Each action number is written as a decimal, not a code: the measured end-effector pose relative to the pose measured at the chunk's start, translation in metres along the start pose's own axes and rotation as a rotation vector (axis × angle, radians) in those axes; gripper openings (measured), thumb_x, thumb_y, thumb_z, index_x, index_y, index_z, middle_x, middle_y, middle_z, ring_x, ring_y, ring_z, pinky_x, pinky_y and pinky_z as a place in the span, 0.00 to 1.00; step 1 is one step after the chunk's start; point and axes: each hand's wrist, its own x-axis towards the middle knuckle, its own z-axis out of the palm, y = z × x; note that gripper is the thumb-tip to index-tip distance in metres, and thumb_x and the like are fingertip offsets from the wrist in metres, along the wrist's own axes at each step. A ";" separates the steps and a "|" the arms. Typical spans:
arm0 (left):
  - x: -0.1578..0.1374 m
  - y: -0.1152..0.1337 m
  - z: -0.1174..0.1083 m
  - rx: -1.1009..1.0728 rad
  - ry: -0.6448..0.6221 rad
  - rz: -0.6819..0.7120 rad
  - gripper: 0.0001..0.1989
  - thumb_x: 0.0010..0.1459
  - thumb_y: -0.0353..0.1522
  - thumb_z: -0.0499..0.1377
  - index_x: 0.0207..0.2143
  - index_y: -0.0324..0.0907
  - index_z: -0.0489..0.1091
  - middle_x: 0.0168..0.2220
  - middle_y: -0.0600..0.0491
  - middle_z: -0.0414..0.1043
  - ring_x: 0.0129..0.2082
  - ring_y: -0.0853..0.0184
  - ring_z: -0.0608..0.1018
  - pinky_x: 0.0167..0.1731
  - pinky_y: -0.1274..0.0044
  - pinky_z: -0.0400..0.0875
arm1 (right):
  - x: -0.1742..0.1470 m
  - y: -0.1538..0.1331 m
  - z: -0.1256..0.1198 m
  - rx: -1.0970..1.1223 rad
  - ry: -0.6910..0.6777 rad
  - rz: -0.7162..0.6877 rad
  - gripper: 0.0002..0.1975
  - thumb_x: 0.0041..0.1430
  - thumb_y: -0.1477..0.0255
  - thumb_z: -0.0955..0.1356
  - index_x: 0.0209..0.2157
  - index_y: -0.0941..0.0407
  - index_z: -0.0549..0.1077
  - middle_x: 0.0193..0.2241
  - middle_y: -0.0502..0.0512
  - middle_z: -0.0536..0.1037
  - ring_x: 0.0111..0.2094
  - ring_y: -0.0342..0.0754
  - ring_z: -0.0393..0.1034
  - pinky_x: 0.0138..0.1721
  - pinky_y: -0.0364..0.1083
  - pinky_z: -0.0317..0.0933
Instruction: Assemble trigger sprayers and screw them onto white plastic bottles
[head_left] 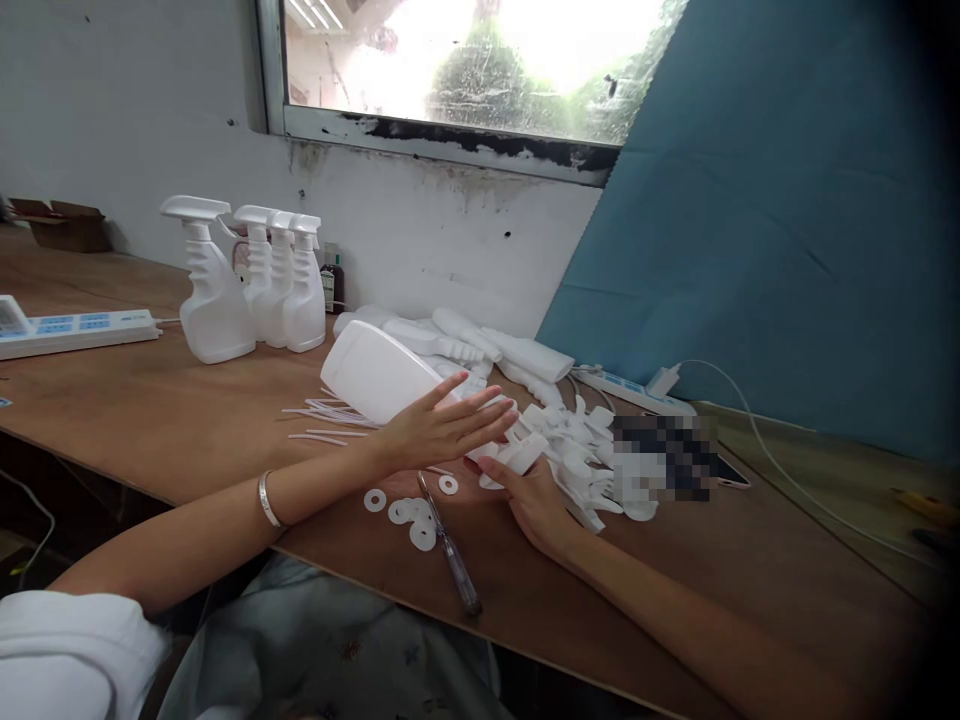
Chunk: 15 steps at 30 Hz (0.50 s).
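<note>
My left hand (pixel 450 425) is open, its fingers stretched out, in front of the narrow end of a tilted white spray bottle (pixel 375 370). My right hand (pixel 540 500) is closed on a white trigger sprayer head (pixel 521 455). The bottle's neck is hidden by the left hand, so I cannot tell whether it joins the head. Thin white tubes (pixel 330 408) lie left of the left hand. Below the hands are several white ring washers (pixel 423 533) and a screwdriver (pixel 457 570) with a clear handle. Loose white sprayer heads (pixel 574 440) are heaped beside the right hand.
Several assembled spray bottles (pixel 217 310) stand upright at the back left, near a dark small bottle (pixel 334 280). More white bottles (pixel 525 350) lie by the wall. Power strips (pixel 82 330) sit left and right; a white cable (pixel 757 430) crosses the right side.
</note>
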 end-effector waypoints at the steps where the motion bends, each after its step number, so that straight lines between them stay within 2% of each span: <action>1: -0.001 0.001 0.001 0.002 0.017 -0.009 0.18 0.61 0.28 0.47 0.54 0.42 0.57 0.57 0.50 0.58 0.59 0.64 0.58 0.56 0.62 0.54 | 0.000 0.000 0.000 0.001 -0.016 -0.007 0.13 0.46 0.69 0.71 0.36 0.55 0.72 0.37 0.52 0.76 0.40 0.51 0.68 0.39 0.49 0.64; 5: -0.005 -0.002 0.007 0.023 0.073 -0.068 0.14 0.61 0.29 0.47 0.49 0.43 0.60 0.46 0.52 0.70 0.54 0.64 0.65 0.54 0.65 0.57 | -0.002 -0.002 0.001 0.035 -0.073 0.001 0.17 0.44 0.68 0.72 0.39 0.54 0.72 0.37 0.52 0.76 0.39 0.51 0.69 0.43 0.50 0.62; 8: -0.006 -0.010 0.007 0.001 0.085 -0.192 0.13 0.59 0.27 0.46 0.46 0.42 0.62 0.43 0.51 0.72 0.51 0.65 0.68 0.53 0.67 0.57 | -0.004 -0.008 0.002 0.120 -0.153 0.064 0.19 0.46 0.64 0.71 0.41 0.53 0.71 0.37 0.54 0.77 0.41 0.52 0.70 0.44 0.52 0.61; 11: -0.011 -0.028 -0.001 -0.063 0.115 -0.363 0.14 0.57 0.29 0.47 0.46 0.41 0.61 0.44 0.47 0.70 0.53 0.62 0.67 0.53 0.65 0.54 | -0.005 -0.013 0.002 0.176 -0.232 0.103 0.18 0.50 0.62 0.68 0.44 0.52 0.69 0.40 0.56 0.76 0.43 0.52 0.69 0.46 0.53 0.59; 15: -0.026 -0.063 -0.017 -0.041 0.210 -0.693 0.14 0.52 0.36 0.52 0.43 0.45 0.62 0.45 0.47 0.67 0.54 0.54 0.63 0.52 0.60 0.49 | -0.003 -0.014 0.000 0.160 -0.233 0.122 0.18 0.53 0.63 0.65 0.45 0.54 0.68 0.42 0.59 0.75 0.43 0.50 0.68 0.46 0.51 0.59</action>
